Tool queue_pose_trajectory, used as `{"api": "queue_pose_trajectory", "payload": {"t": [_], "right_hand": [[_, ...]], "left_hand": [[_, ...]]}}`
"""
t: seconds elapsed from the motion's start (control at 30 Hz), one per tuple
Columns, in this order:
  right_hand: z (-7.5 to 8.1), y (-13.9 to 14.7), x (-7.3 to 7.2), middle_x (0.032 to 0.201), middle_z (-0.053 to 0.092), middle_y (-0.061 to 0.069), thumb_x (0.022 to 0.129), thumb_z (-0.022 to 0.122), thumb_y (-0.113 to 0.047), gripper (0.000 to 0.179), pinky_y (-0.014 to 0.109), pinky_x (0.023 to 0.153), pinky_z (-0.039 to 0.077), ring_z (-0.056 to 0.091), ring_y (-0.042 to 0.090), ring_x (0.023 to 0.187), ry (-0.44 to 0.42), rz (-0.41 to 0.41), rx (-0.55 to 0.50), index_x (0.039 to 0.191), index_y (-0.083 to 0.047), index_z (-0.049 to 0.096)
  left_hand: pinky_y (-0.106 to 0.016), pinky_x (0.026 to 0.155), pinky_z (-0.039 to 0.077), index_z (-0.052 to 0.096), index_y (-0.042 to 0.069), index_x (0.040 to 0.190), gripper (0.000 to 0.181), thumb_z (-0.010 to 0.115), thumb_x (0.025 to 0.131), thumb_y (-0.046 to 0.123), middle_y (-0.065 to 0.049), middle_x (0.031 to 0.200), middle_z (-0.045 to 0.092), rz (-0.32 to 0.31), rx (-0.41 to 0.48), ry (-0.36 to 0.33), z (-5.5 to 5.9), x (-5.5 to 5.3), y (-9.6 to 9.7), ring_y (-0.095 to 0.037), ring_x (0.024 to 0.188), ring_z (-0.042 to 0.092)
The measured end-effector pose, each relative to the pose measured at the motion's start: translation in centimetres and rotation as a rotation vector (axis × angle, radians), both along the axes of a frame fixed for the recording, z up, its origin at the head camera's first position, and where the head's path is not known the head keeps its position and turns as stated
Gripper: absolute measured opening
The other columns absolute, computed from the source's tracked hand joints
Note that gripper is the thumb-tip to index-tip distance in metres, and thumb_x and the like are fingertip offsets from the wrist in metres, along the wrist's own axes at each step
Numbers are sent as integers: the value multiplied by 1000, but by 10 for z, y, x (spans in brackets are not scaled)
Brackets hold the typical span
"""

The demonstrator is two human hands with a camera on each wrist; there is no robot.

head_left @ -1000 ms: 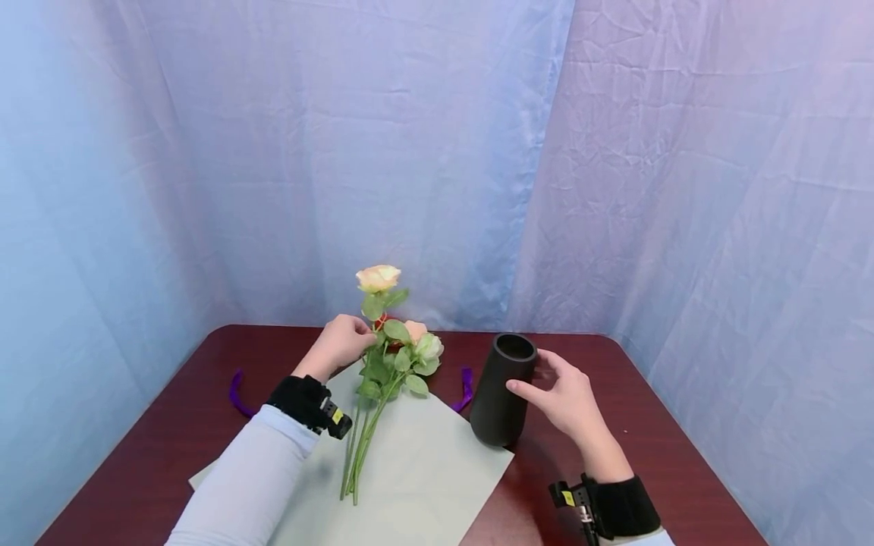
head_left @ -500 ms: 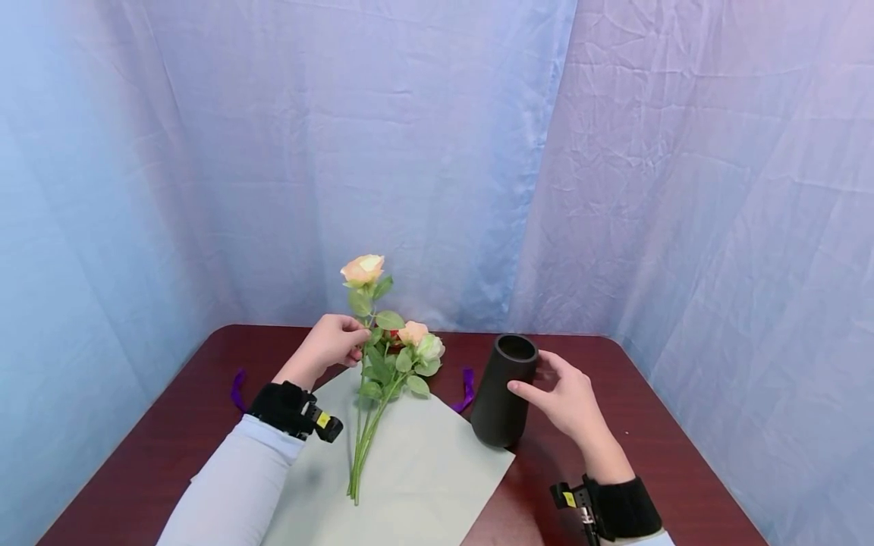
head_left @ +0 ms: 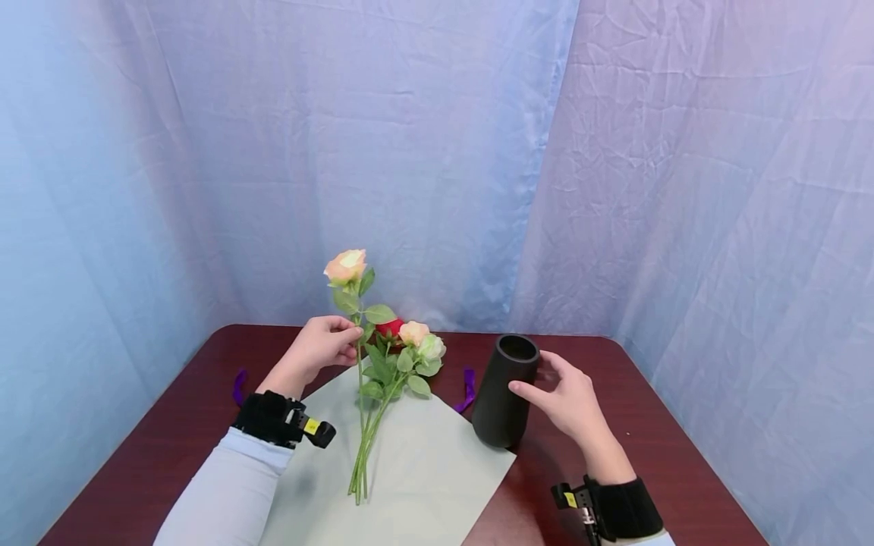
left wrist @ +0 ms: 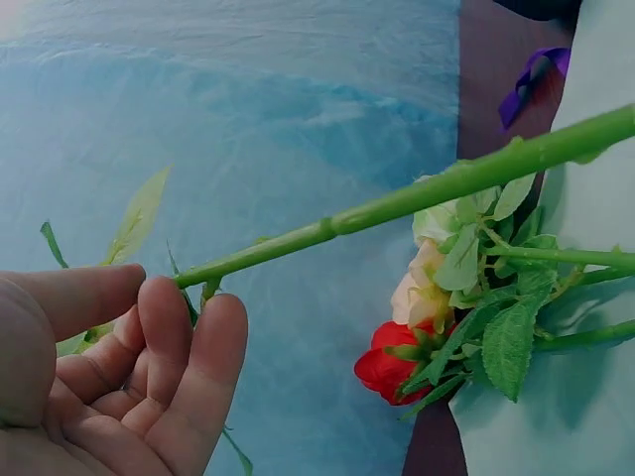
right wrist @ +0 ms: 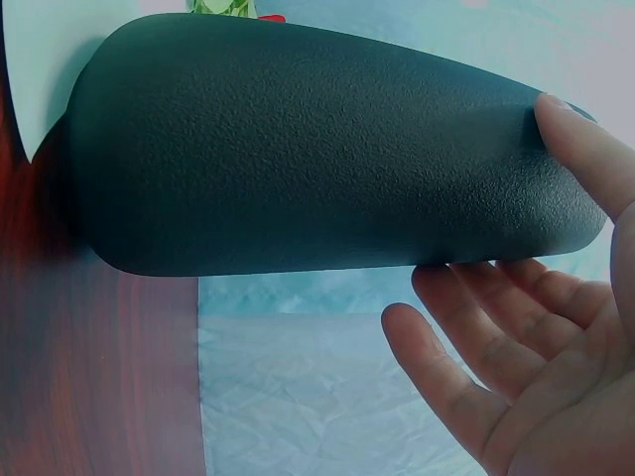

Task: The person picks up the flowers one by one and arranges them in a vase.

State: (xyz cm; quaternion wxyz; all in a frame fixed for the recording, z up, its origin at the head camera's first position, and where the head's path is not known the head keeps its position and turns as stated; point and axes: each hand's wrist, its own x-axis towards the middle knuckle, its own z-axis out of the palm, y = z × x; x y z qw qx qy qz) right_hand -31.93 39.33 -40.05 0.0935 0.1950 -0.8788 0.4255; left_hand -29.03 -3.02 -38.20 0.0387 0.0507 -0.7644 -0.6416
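My left hand [head_left: 328, 345] pinches the upper stem of a peach rose [head_left: 346, 265] between thumb and fingers, and its bloom stands above the hand. In the left wrist view the green stem [left wrist: 397, 206] runs from my fingertips to the right edge. Lower down it crosses the stems of a red rose [head_left: 391, 327], a second peach rose [head_left: 413, 334] and a white-green rose [head_left: 431, 347], which lie over pale wrapping paper [head_left: 423, 455]. With thumb and fingers around its upper part, my right hand [head_left: 570, 394] holds a black vase [head_left: 501, 402], its mouth upward and slightly tilted.
Purple ribbon [head_left: 469, 388] shows from beneath the paper on both sides. The vase stands at the paper's right edge, on the dark red table [head_left: 655, 440]. Light blue curtains [head_left: 410, 152] hang behind the table and at its sides.
My left hand has moved left with the peach rose, drawing its bloom away from the other flowers, so the red rose shows more. My right hand and the vase have stayed put.
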Motion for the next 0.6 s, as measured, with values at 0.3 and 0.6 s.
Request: {"api": "queue_pose_trajectory", "payload": {"t": [0.3, 0.6], "right_hand": [[1, 0, 0, 123, 68, 12, 83, 85, -46, 75, 47, 80, 58, 66, 32, 111, 8, 1, 4, 142, -10, 56], [0, 0, -1, 122, 68, 12, 82, 85, -47, 75, 49, 82, 57, 67, 32, 111, 6, -4, 5, 141, -12, 57]], "left_hand": [[-37, 76, 60, 60, -6, 121, 32, 64, 103, 19, -11, 90, 63, 43, 97, 23, -15, 7, -6, -18, 72, 66], [-40, 79, 60, 59, -7, 122, 37, 67, 101, 22, -10, 92, 63, 114, 188, 75, -25, 12, -4, -15, 73, 67]]}}
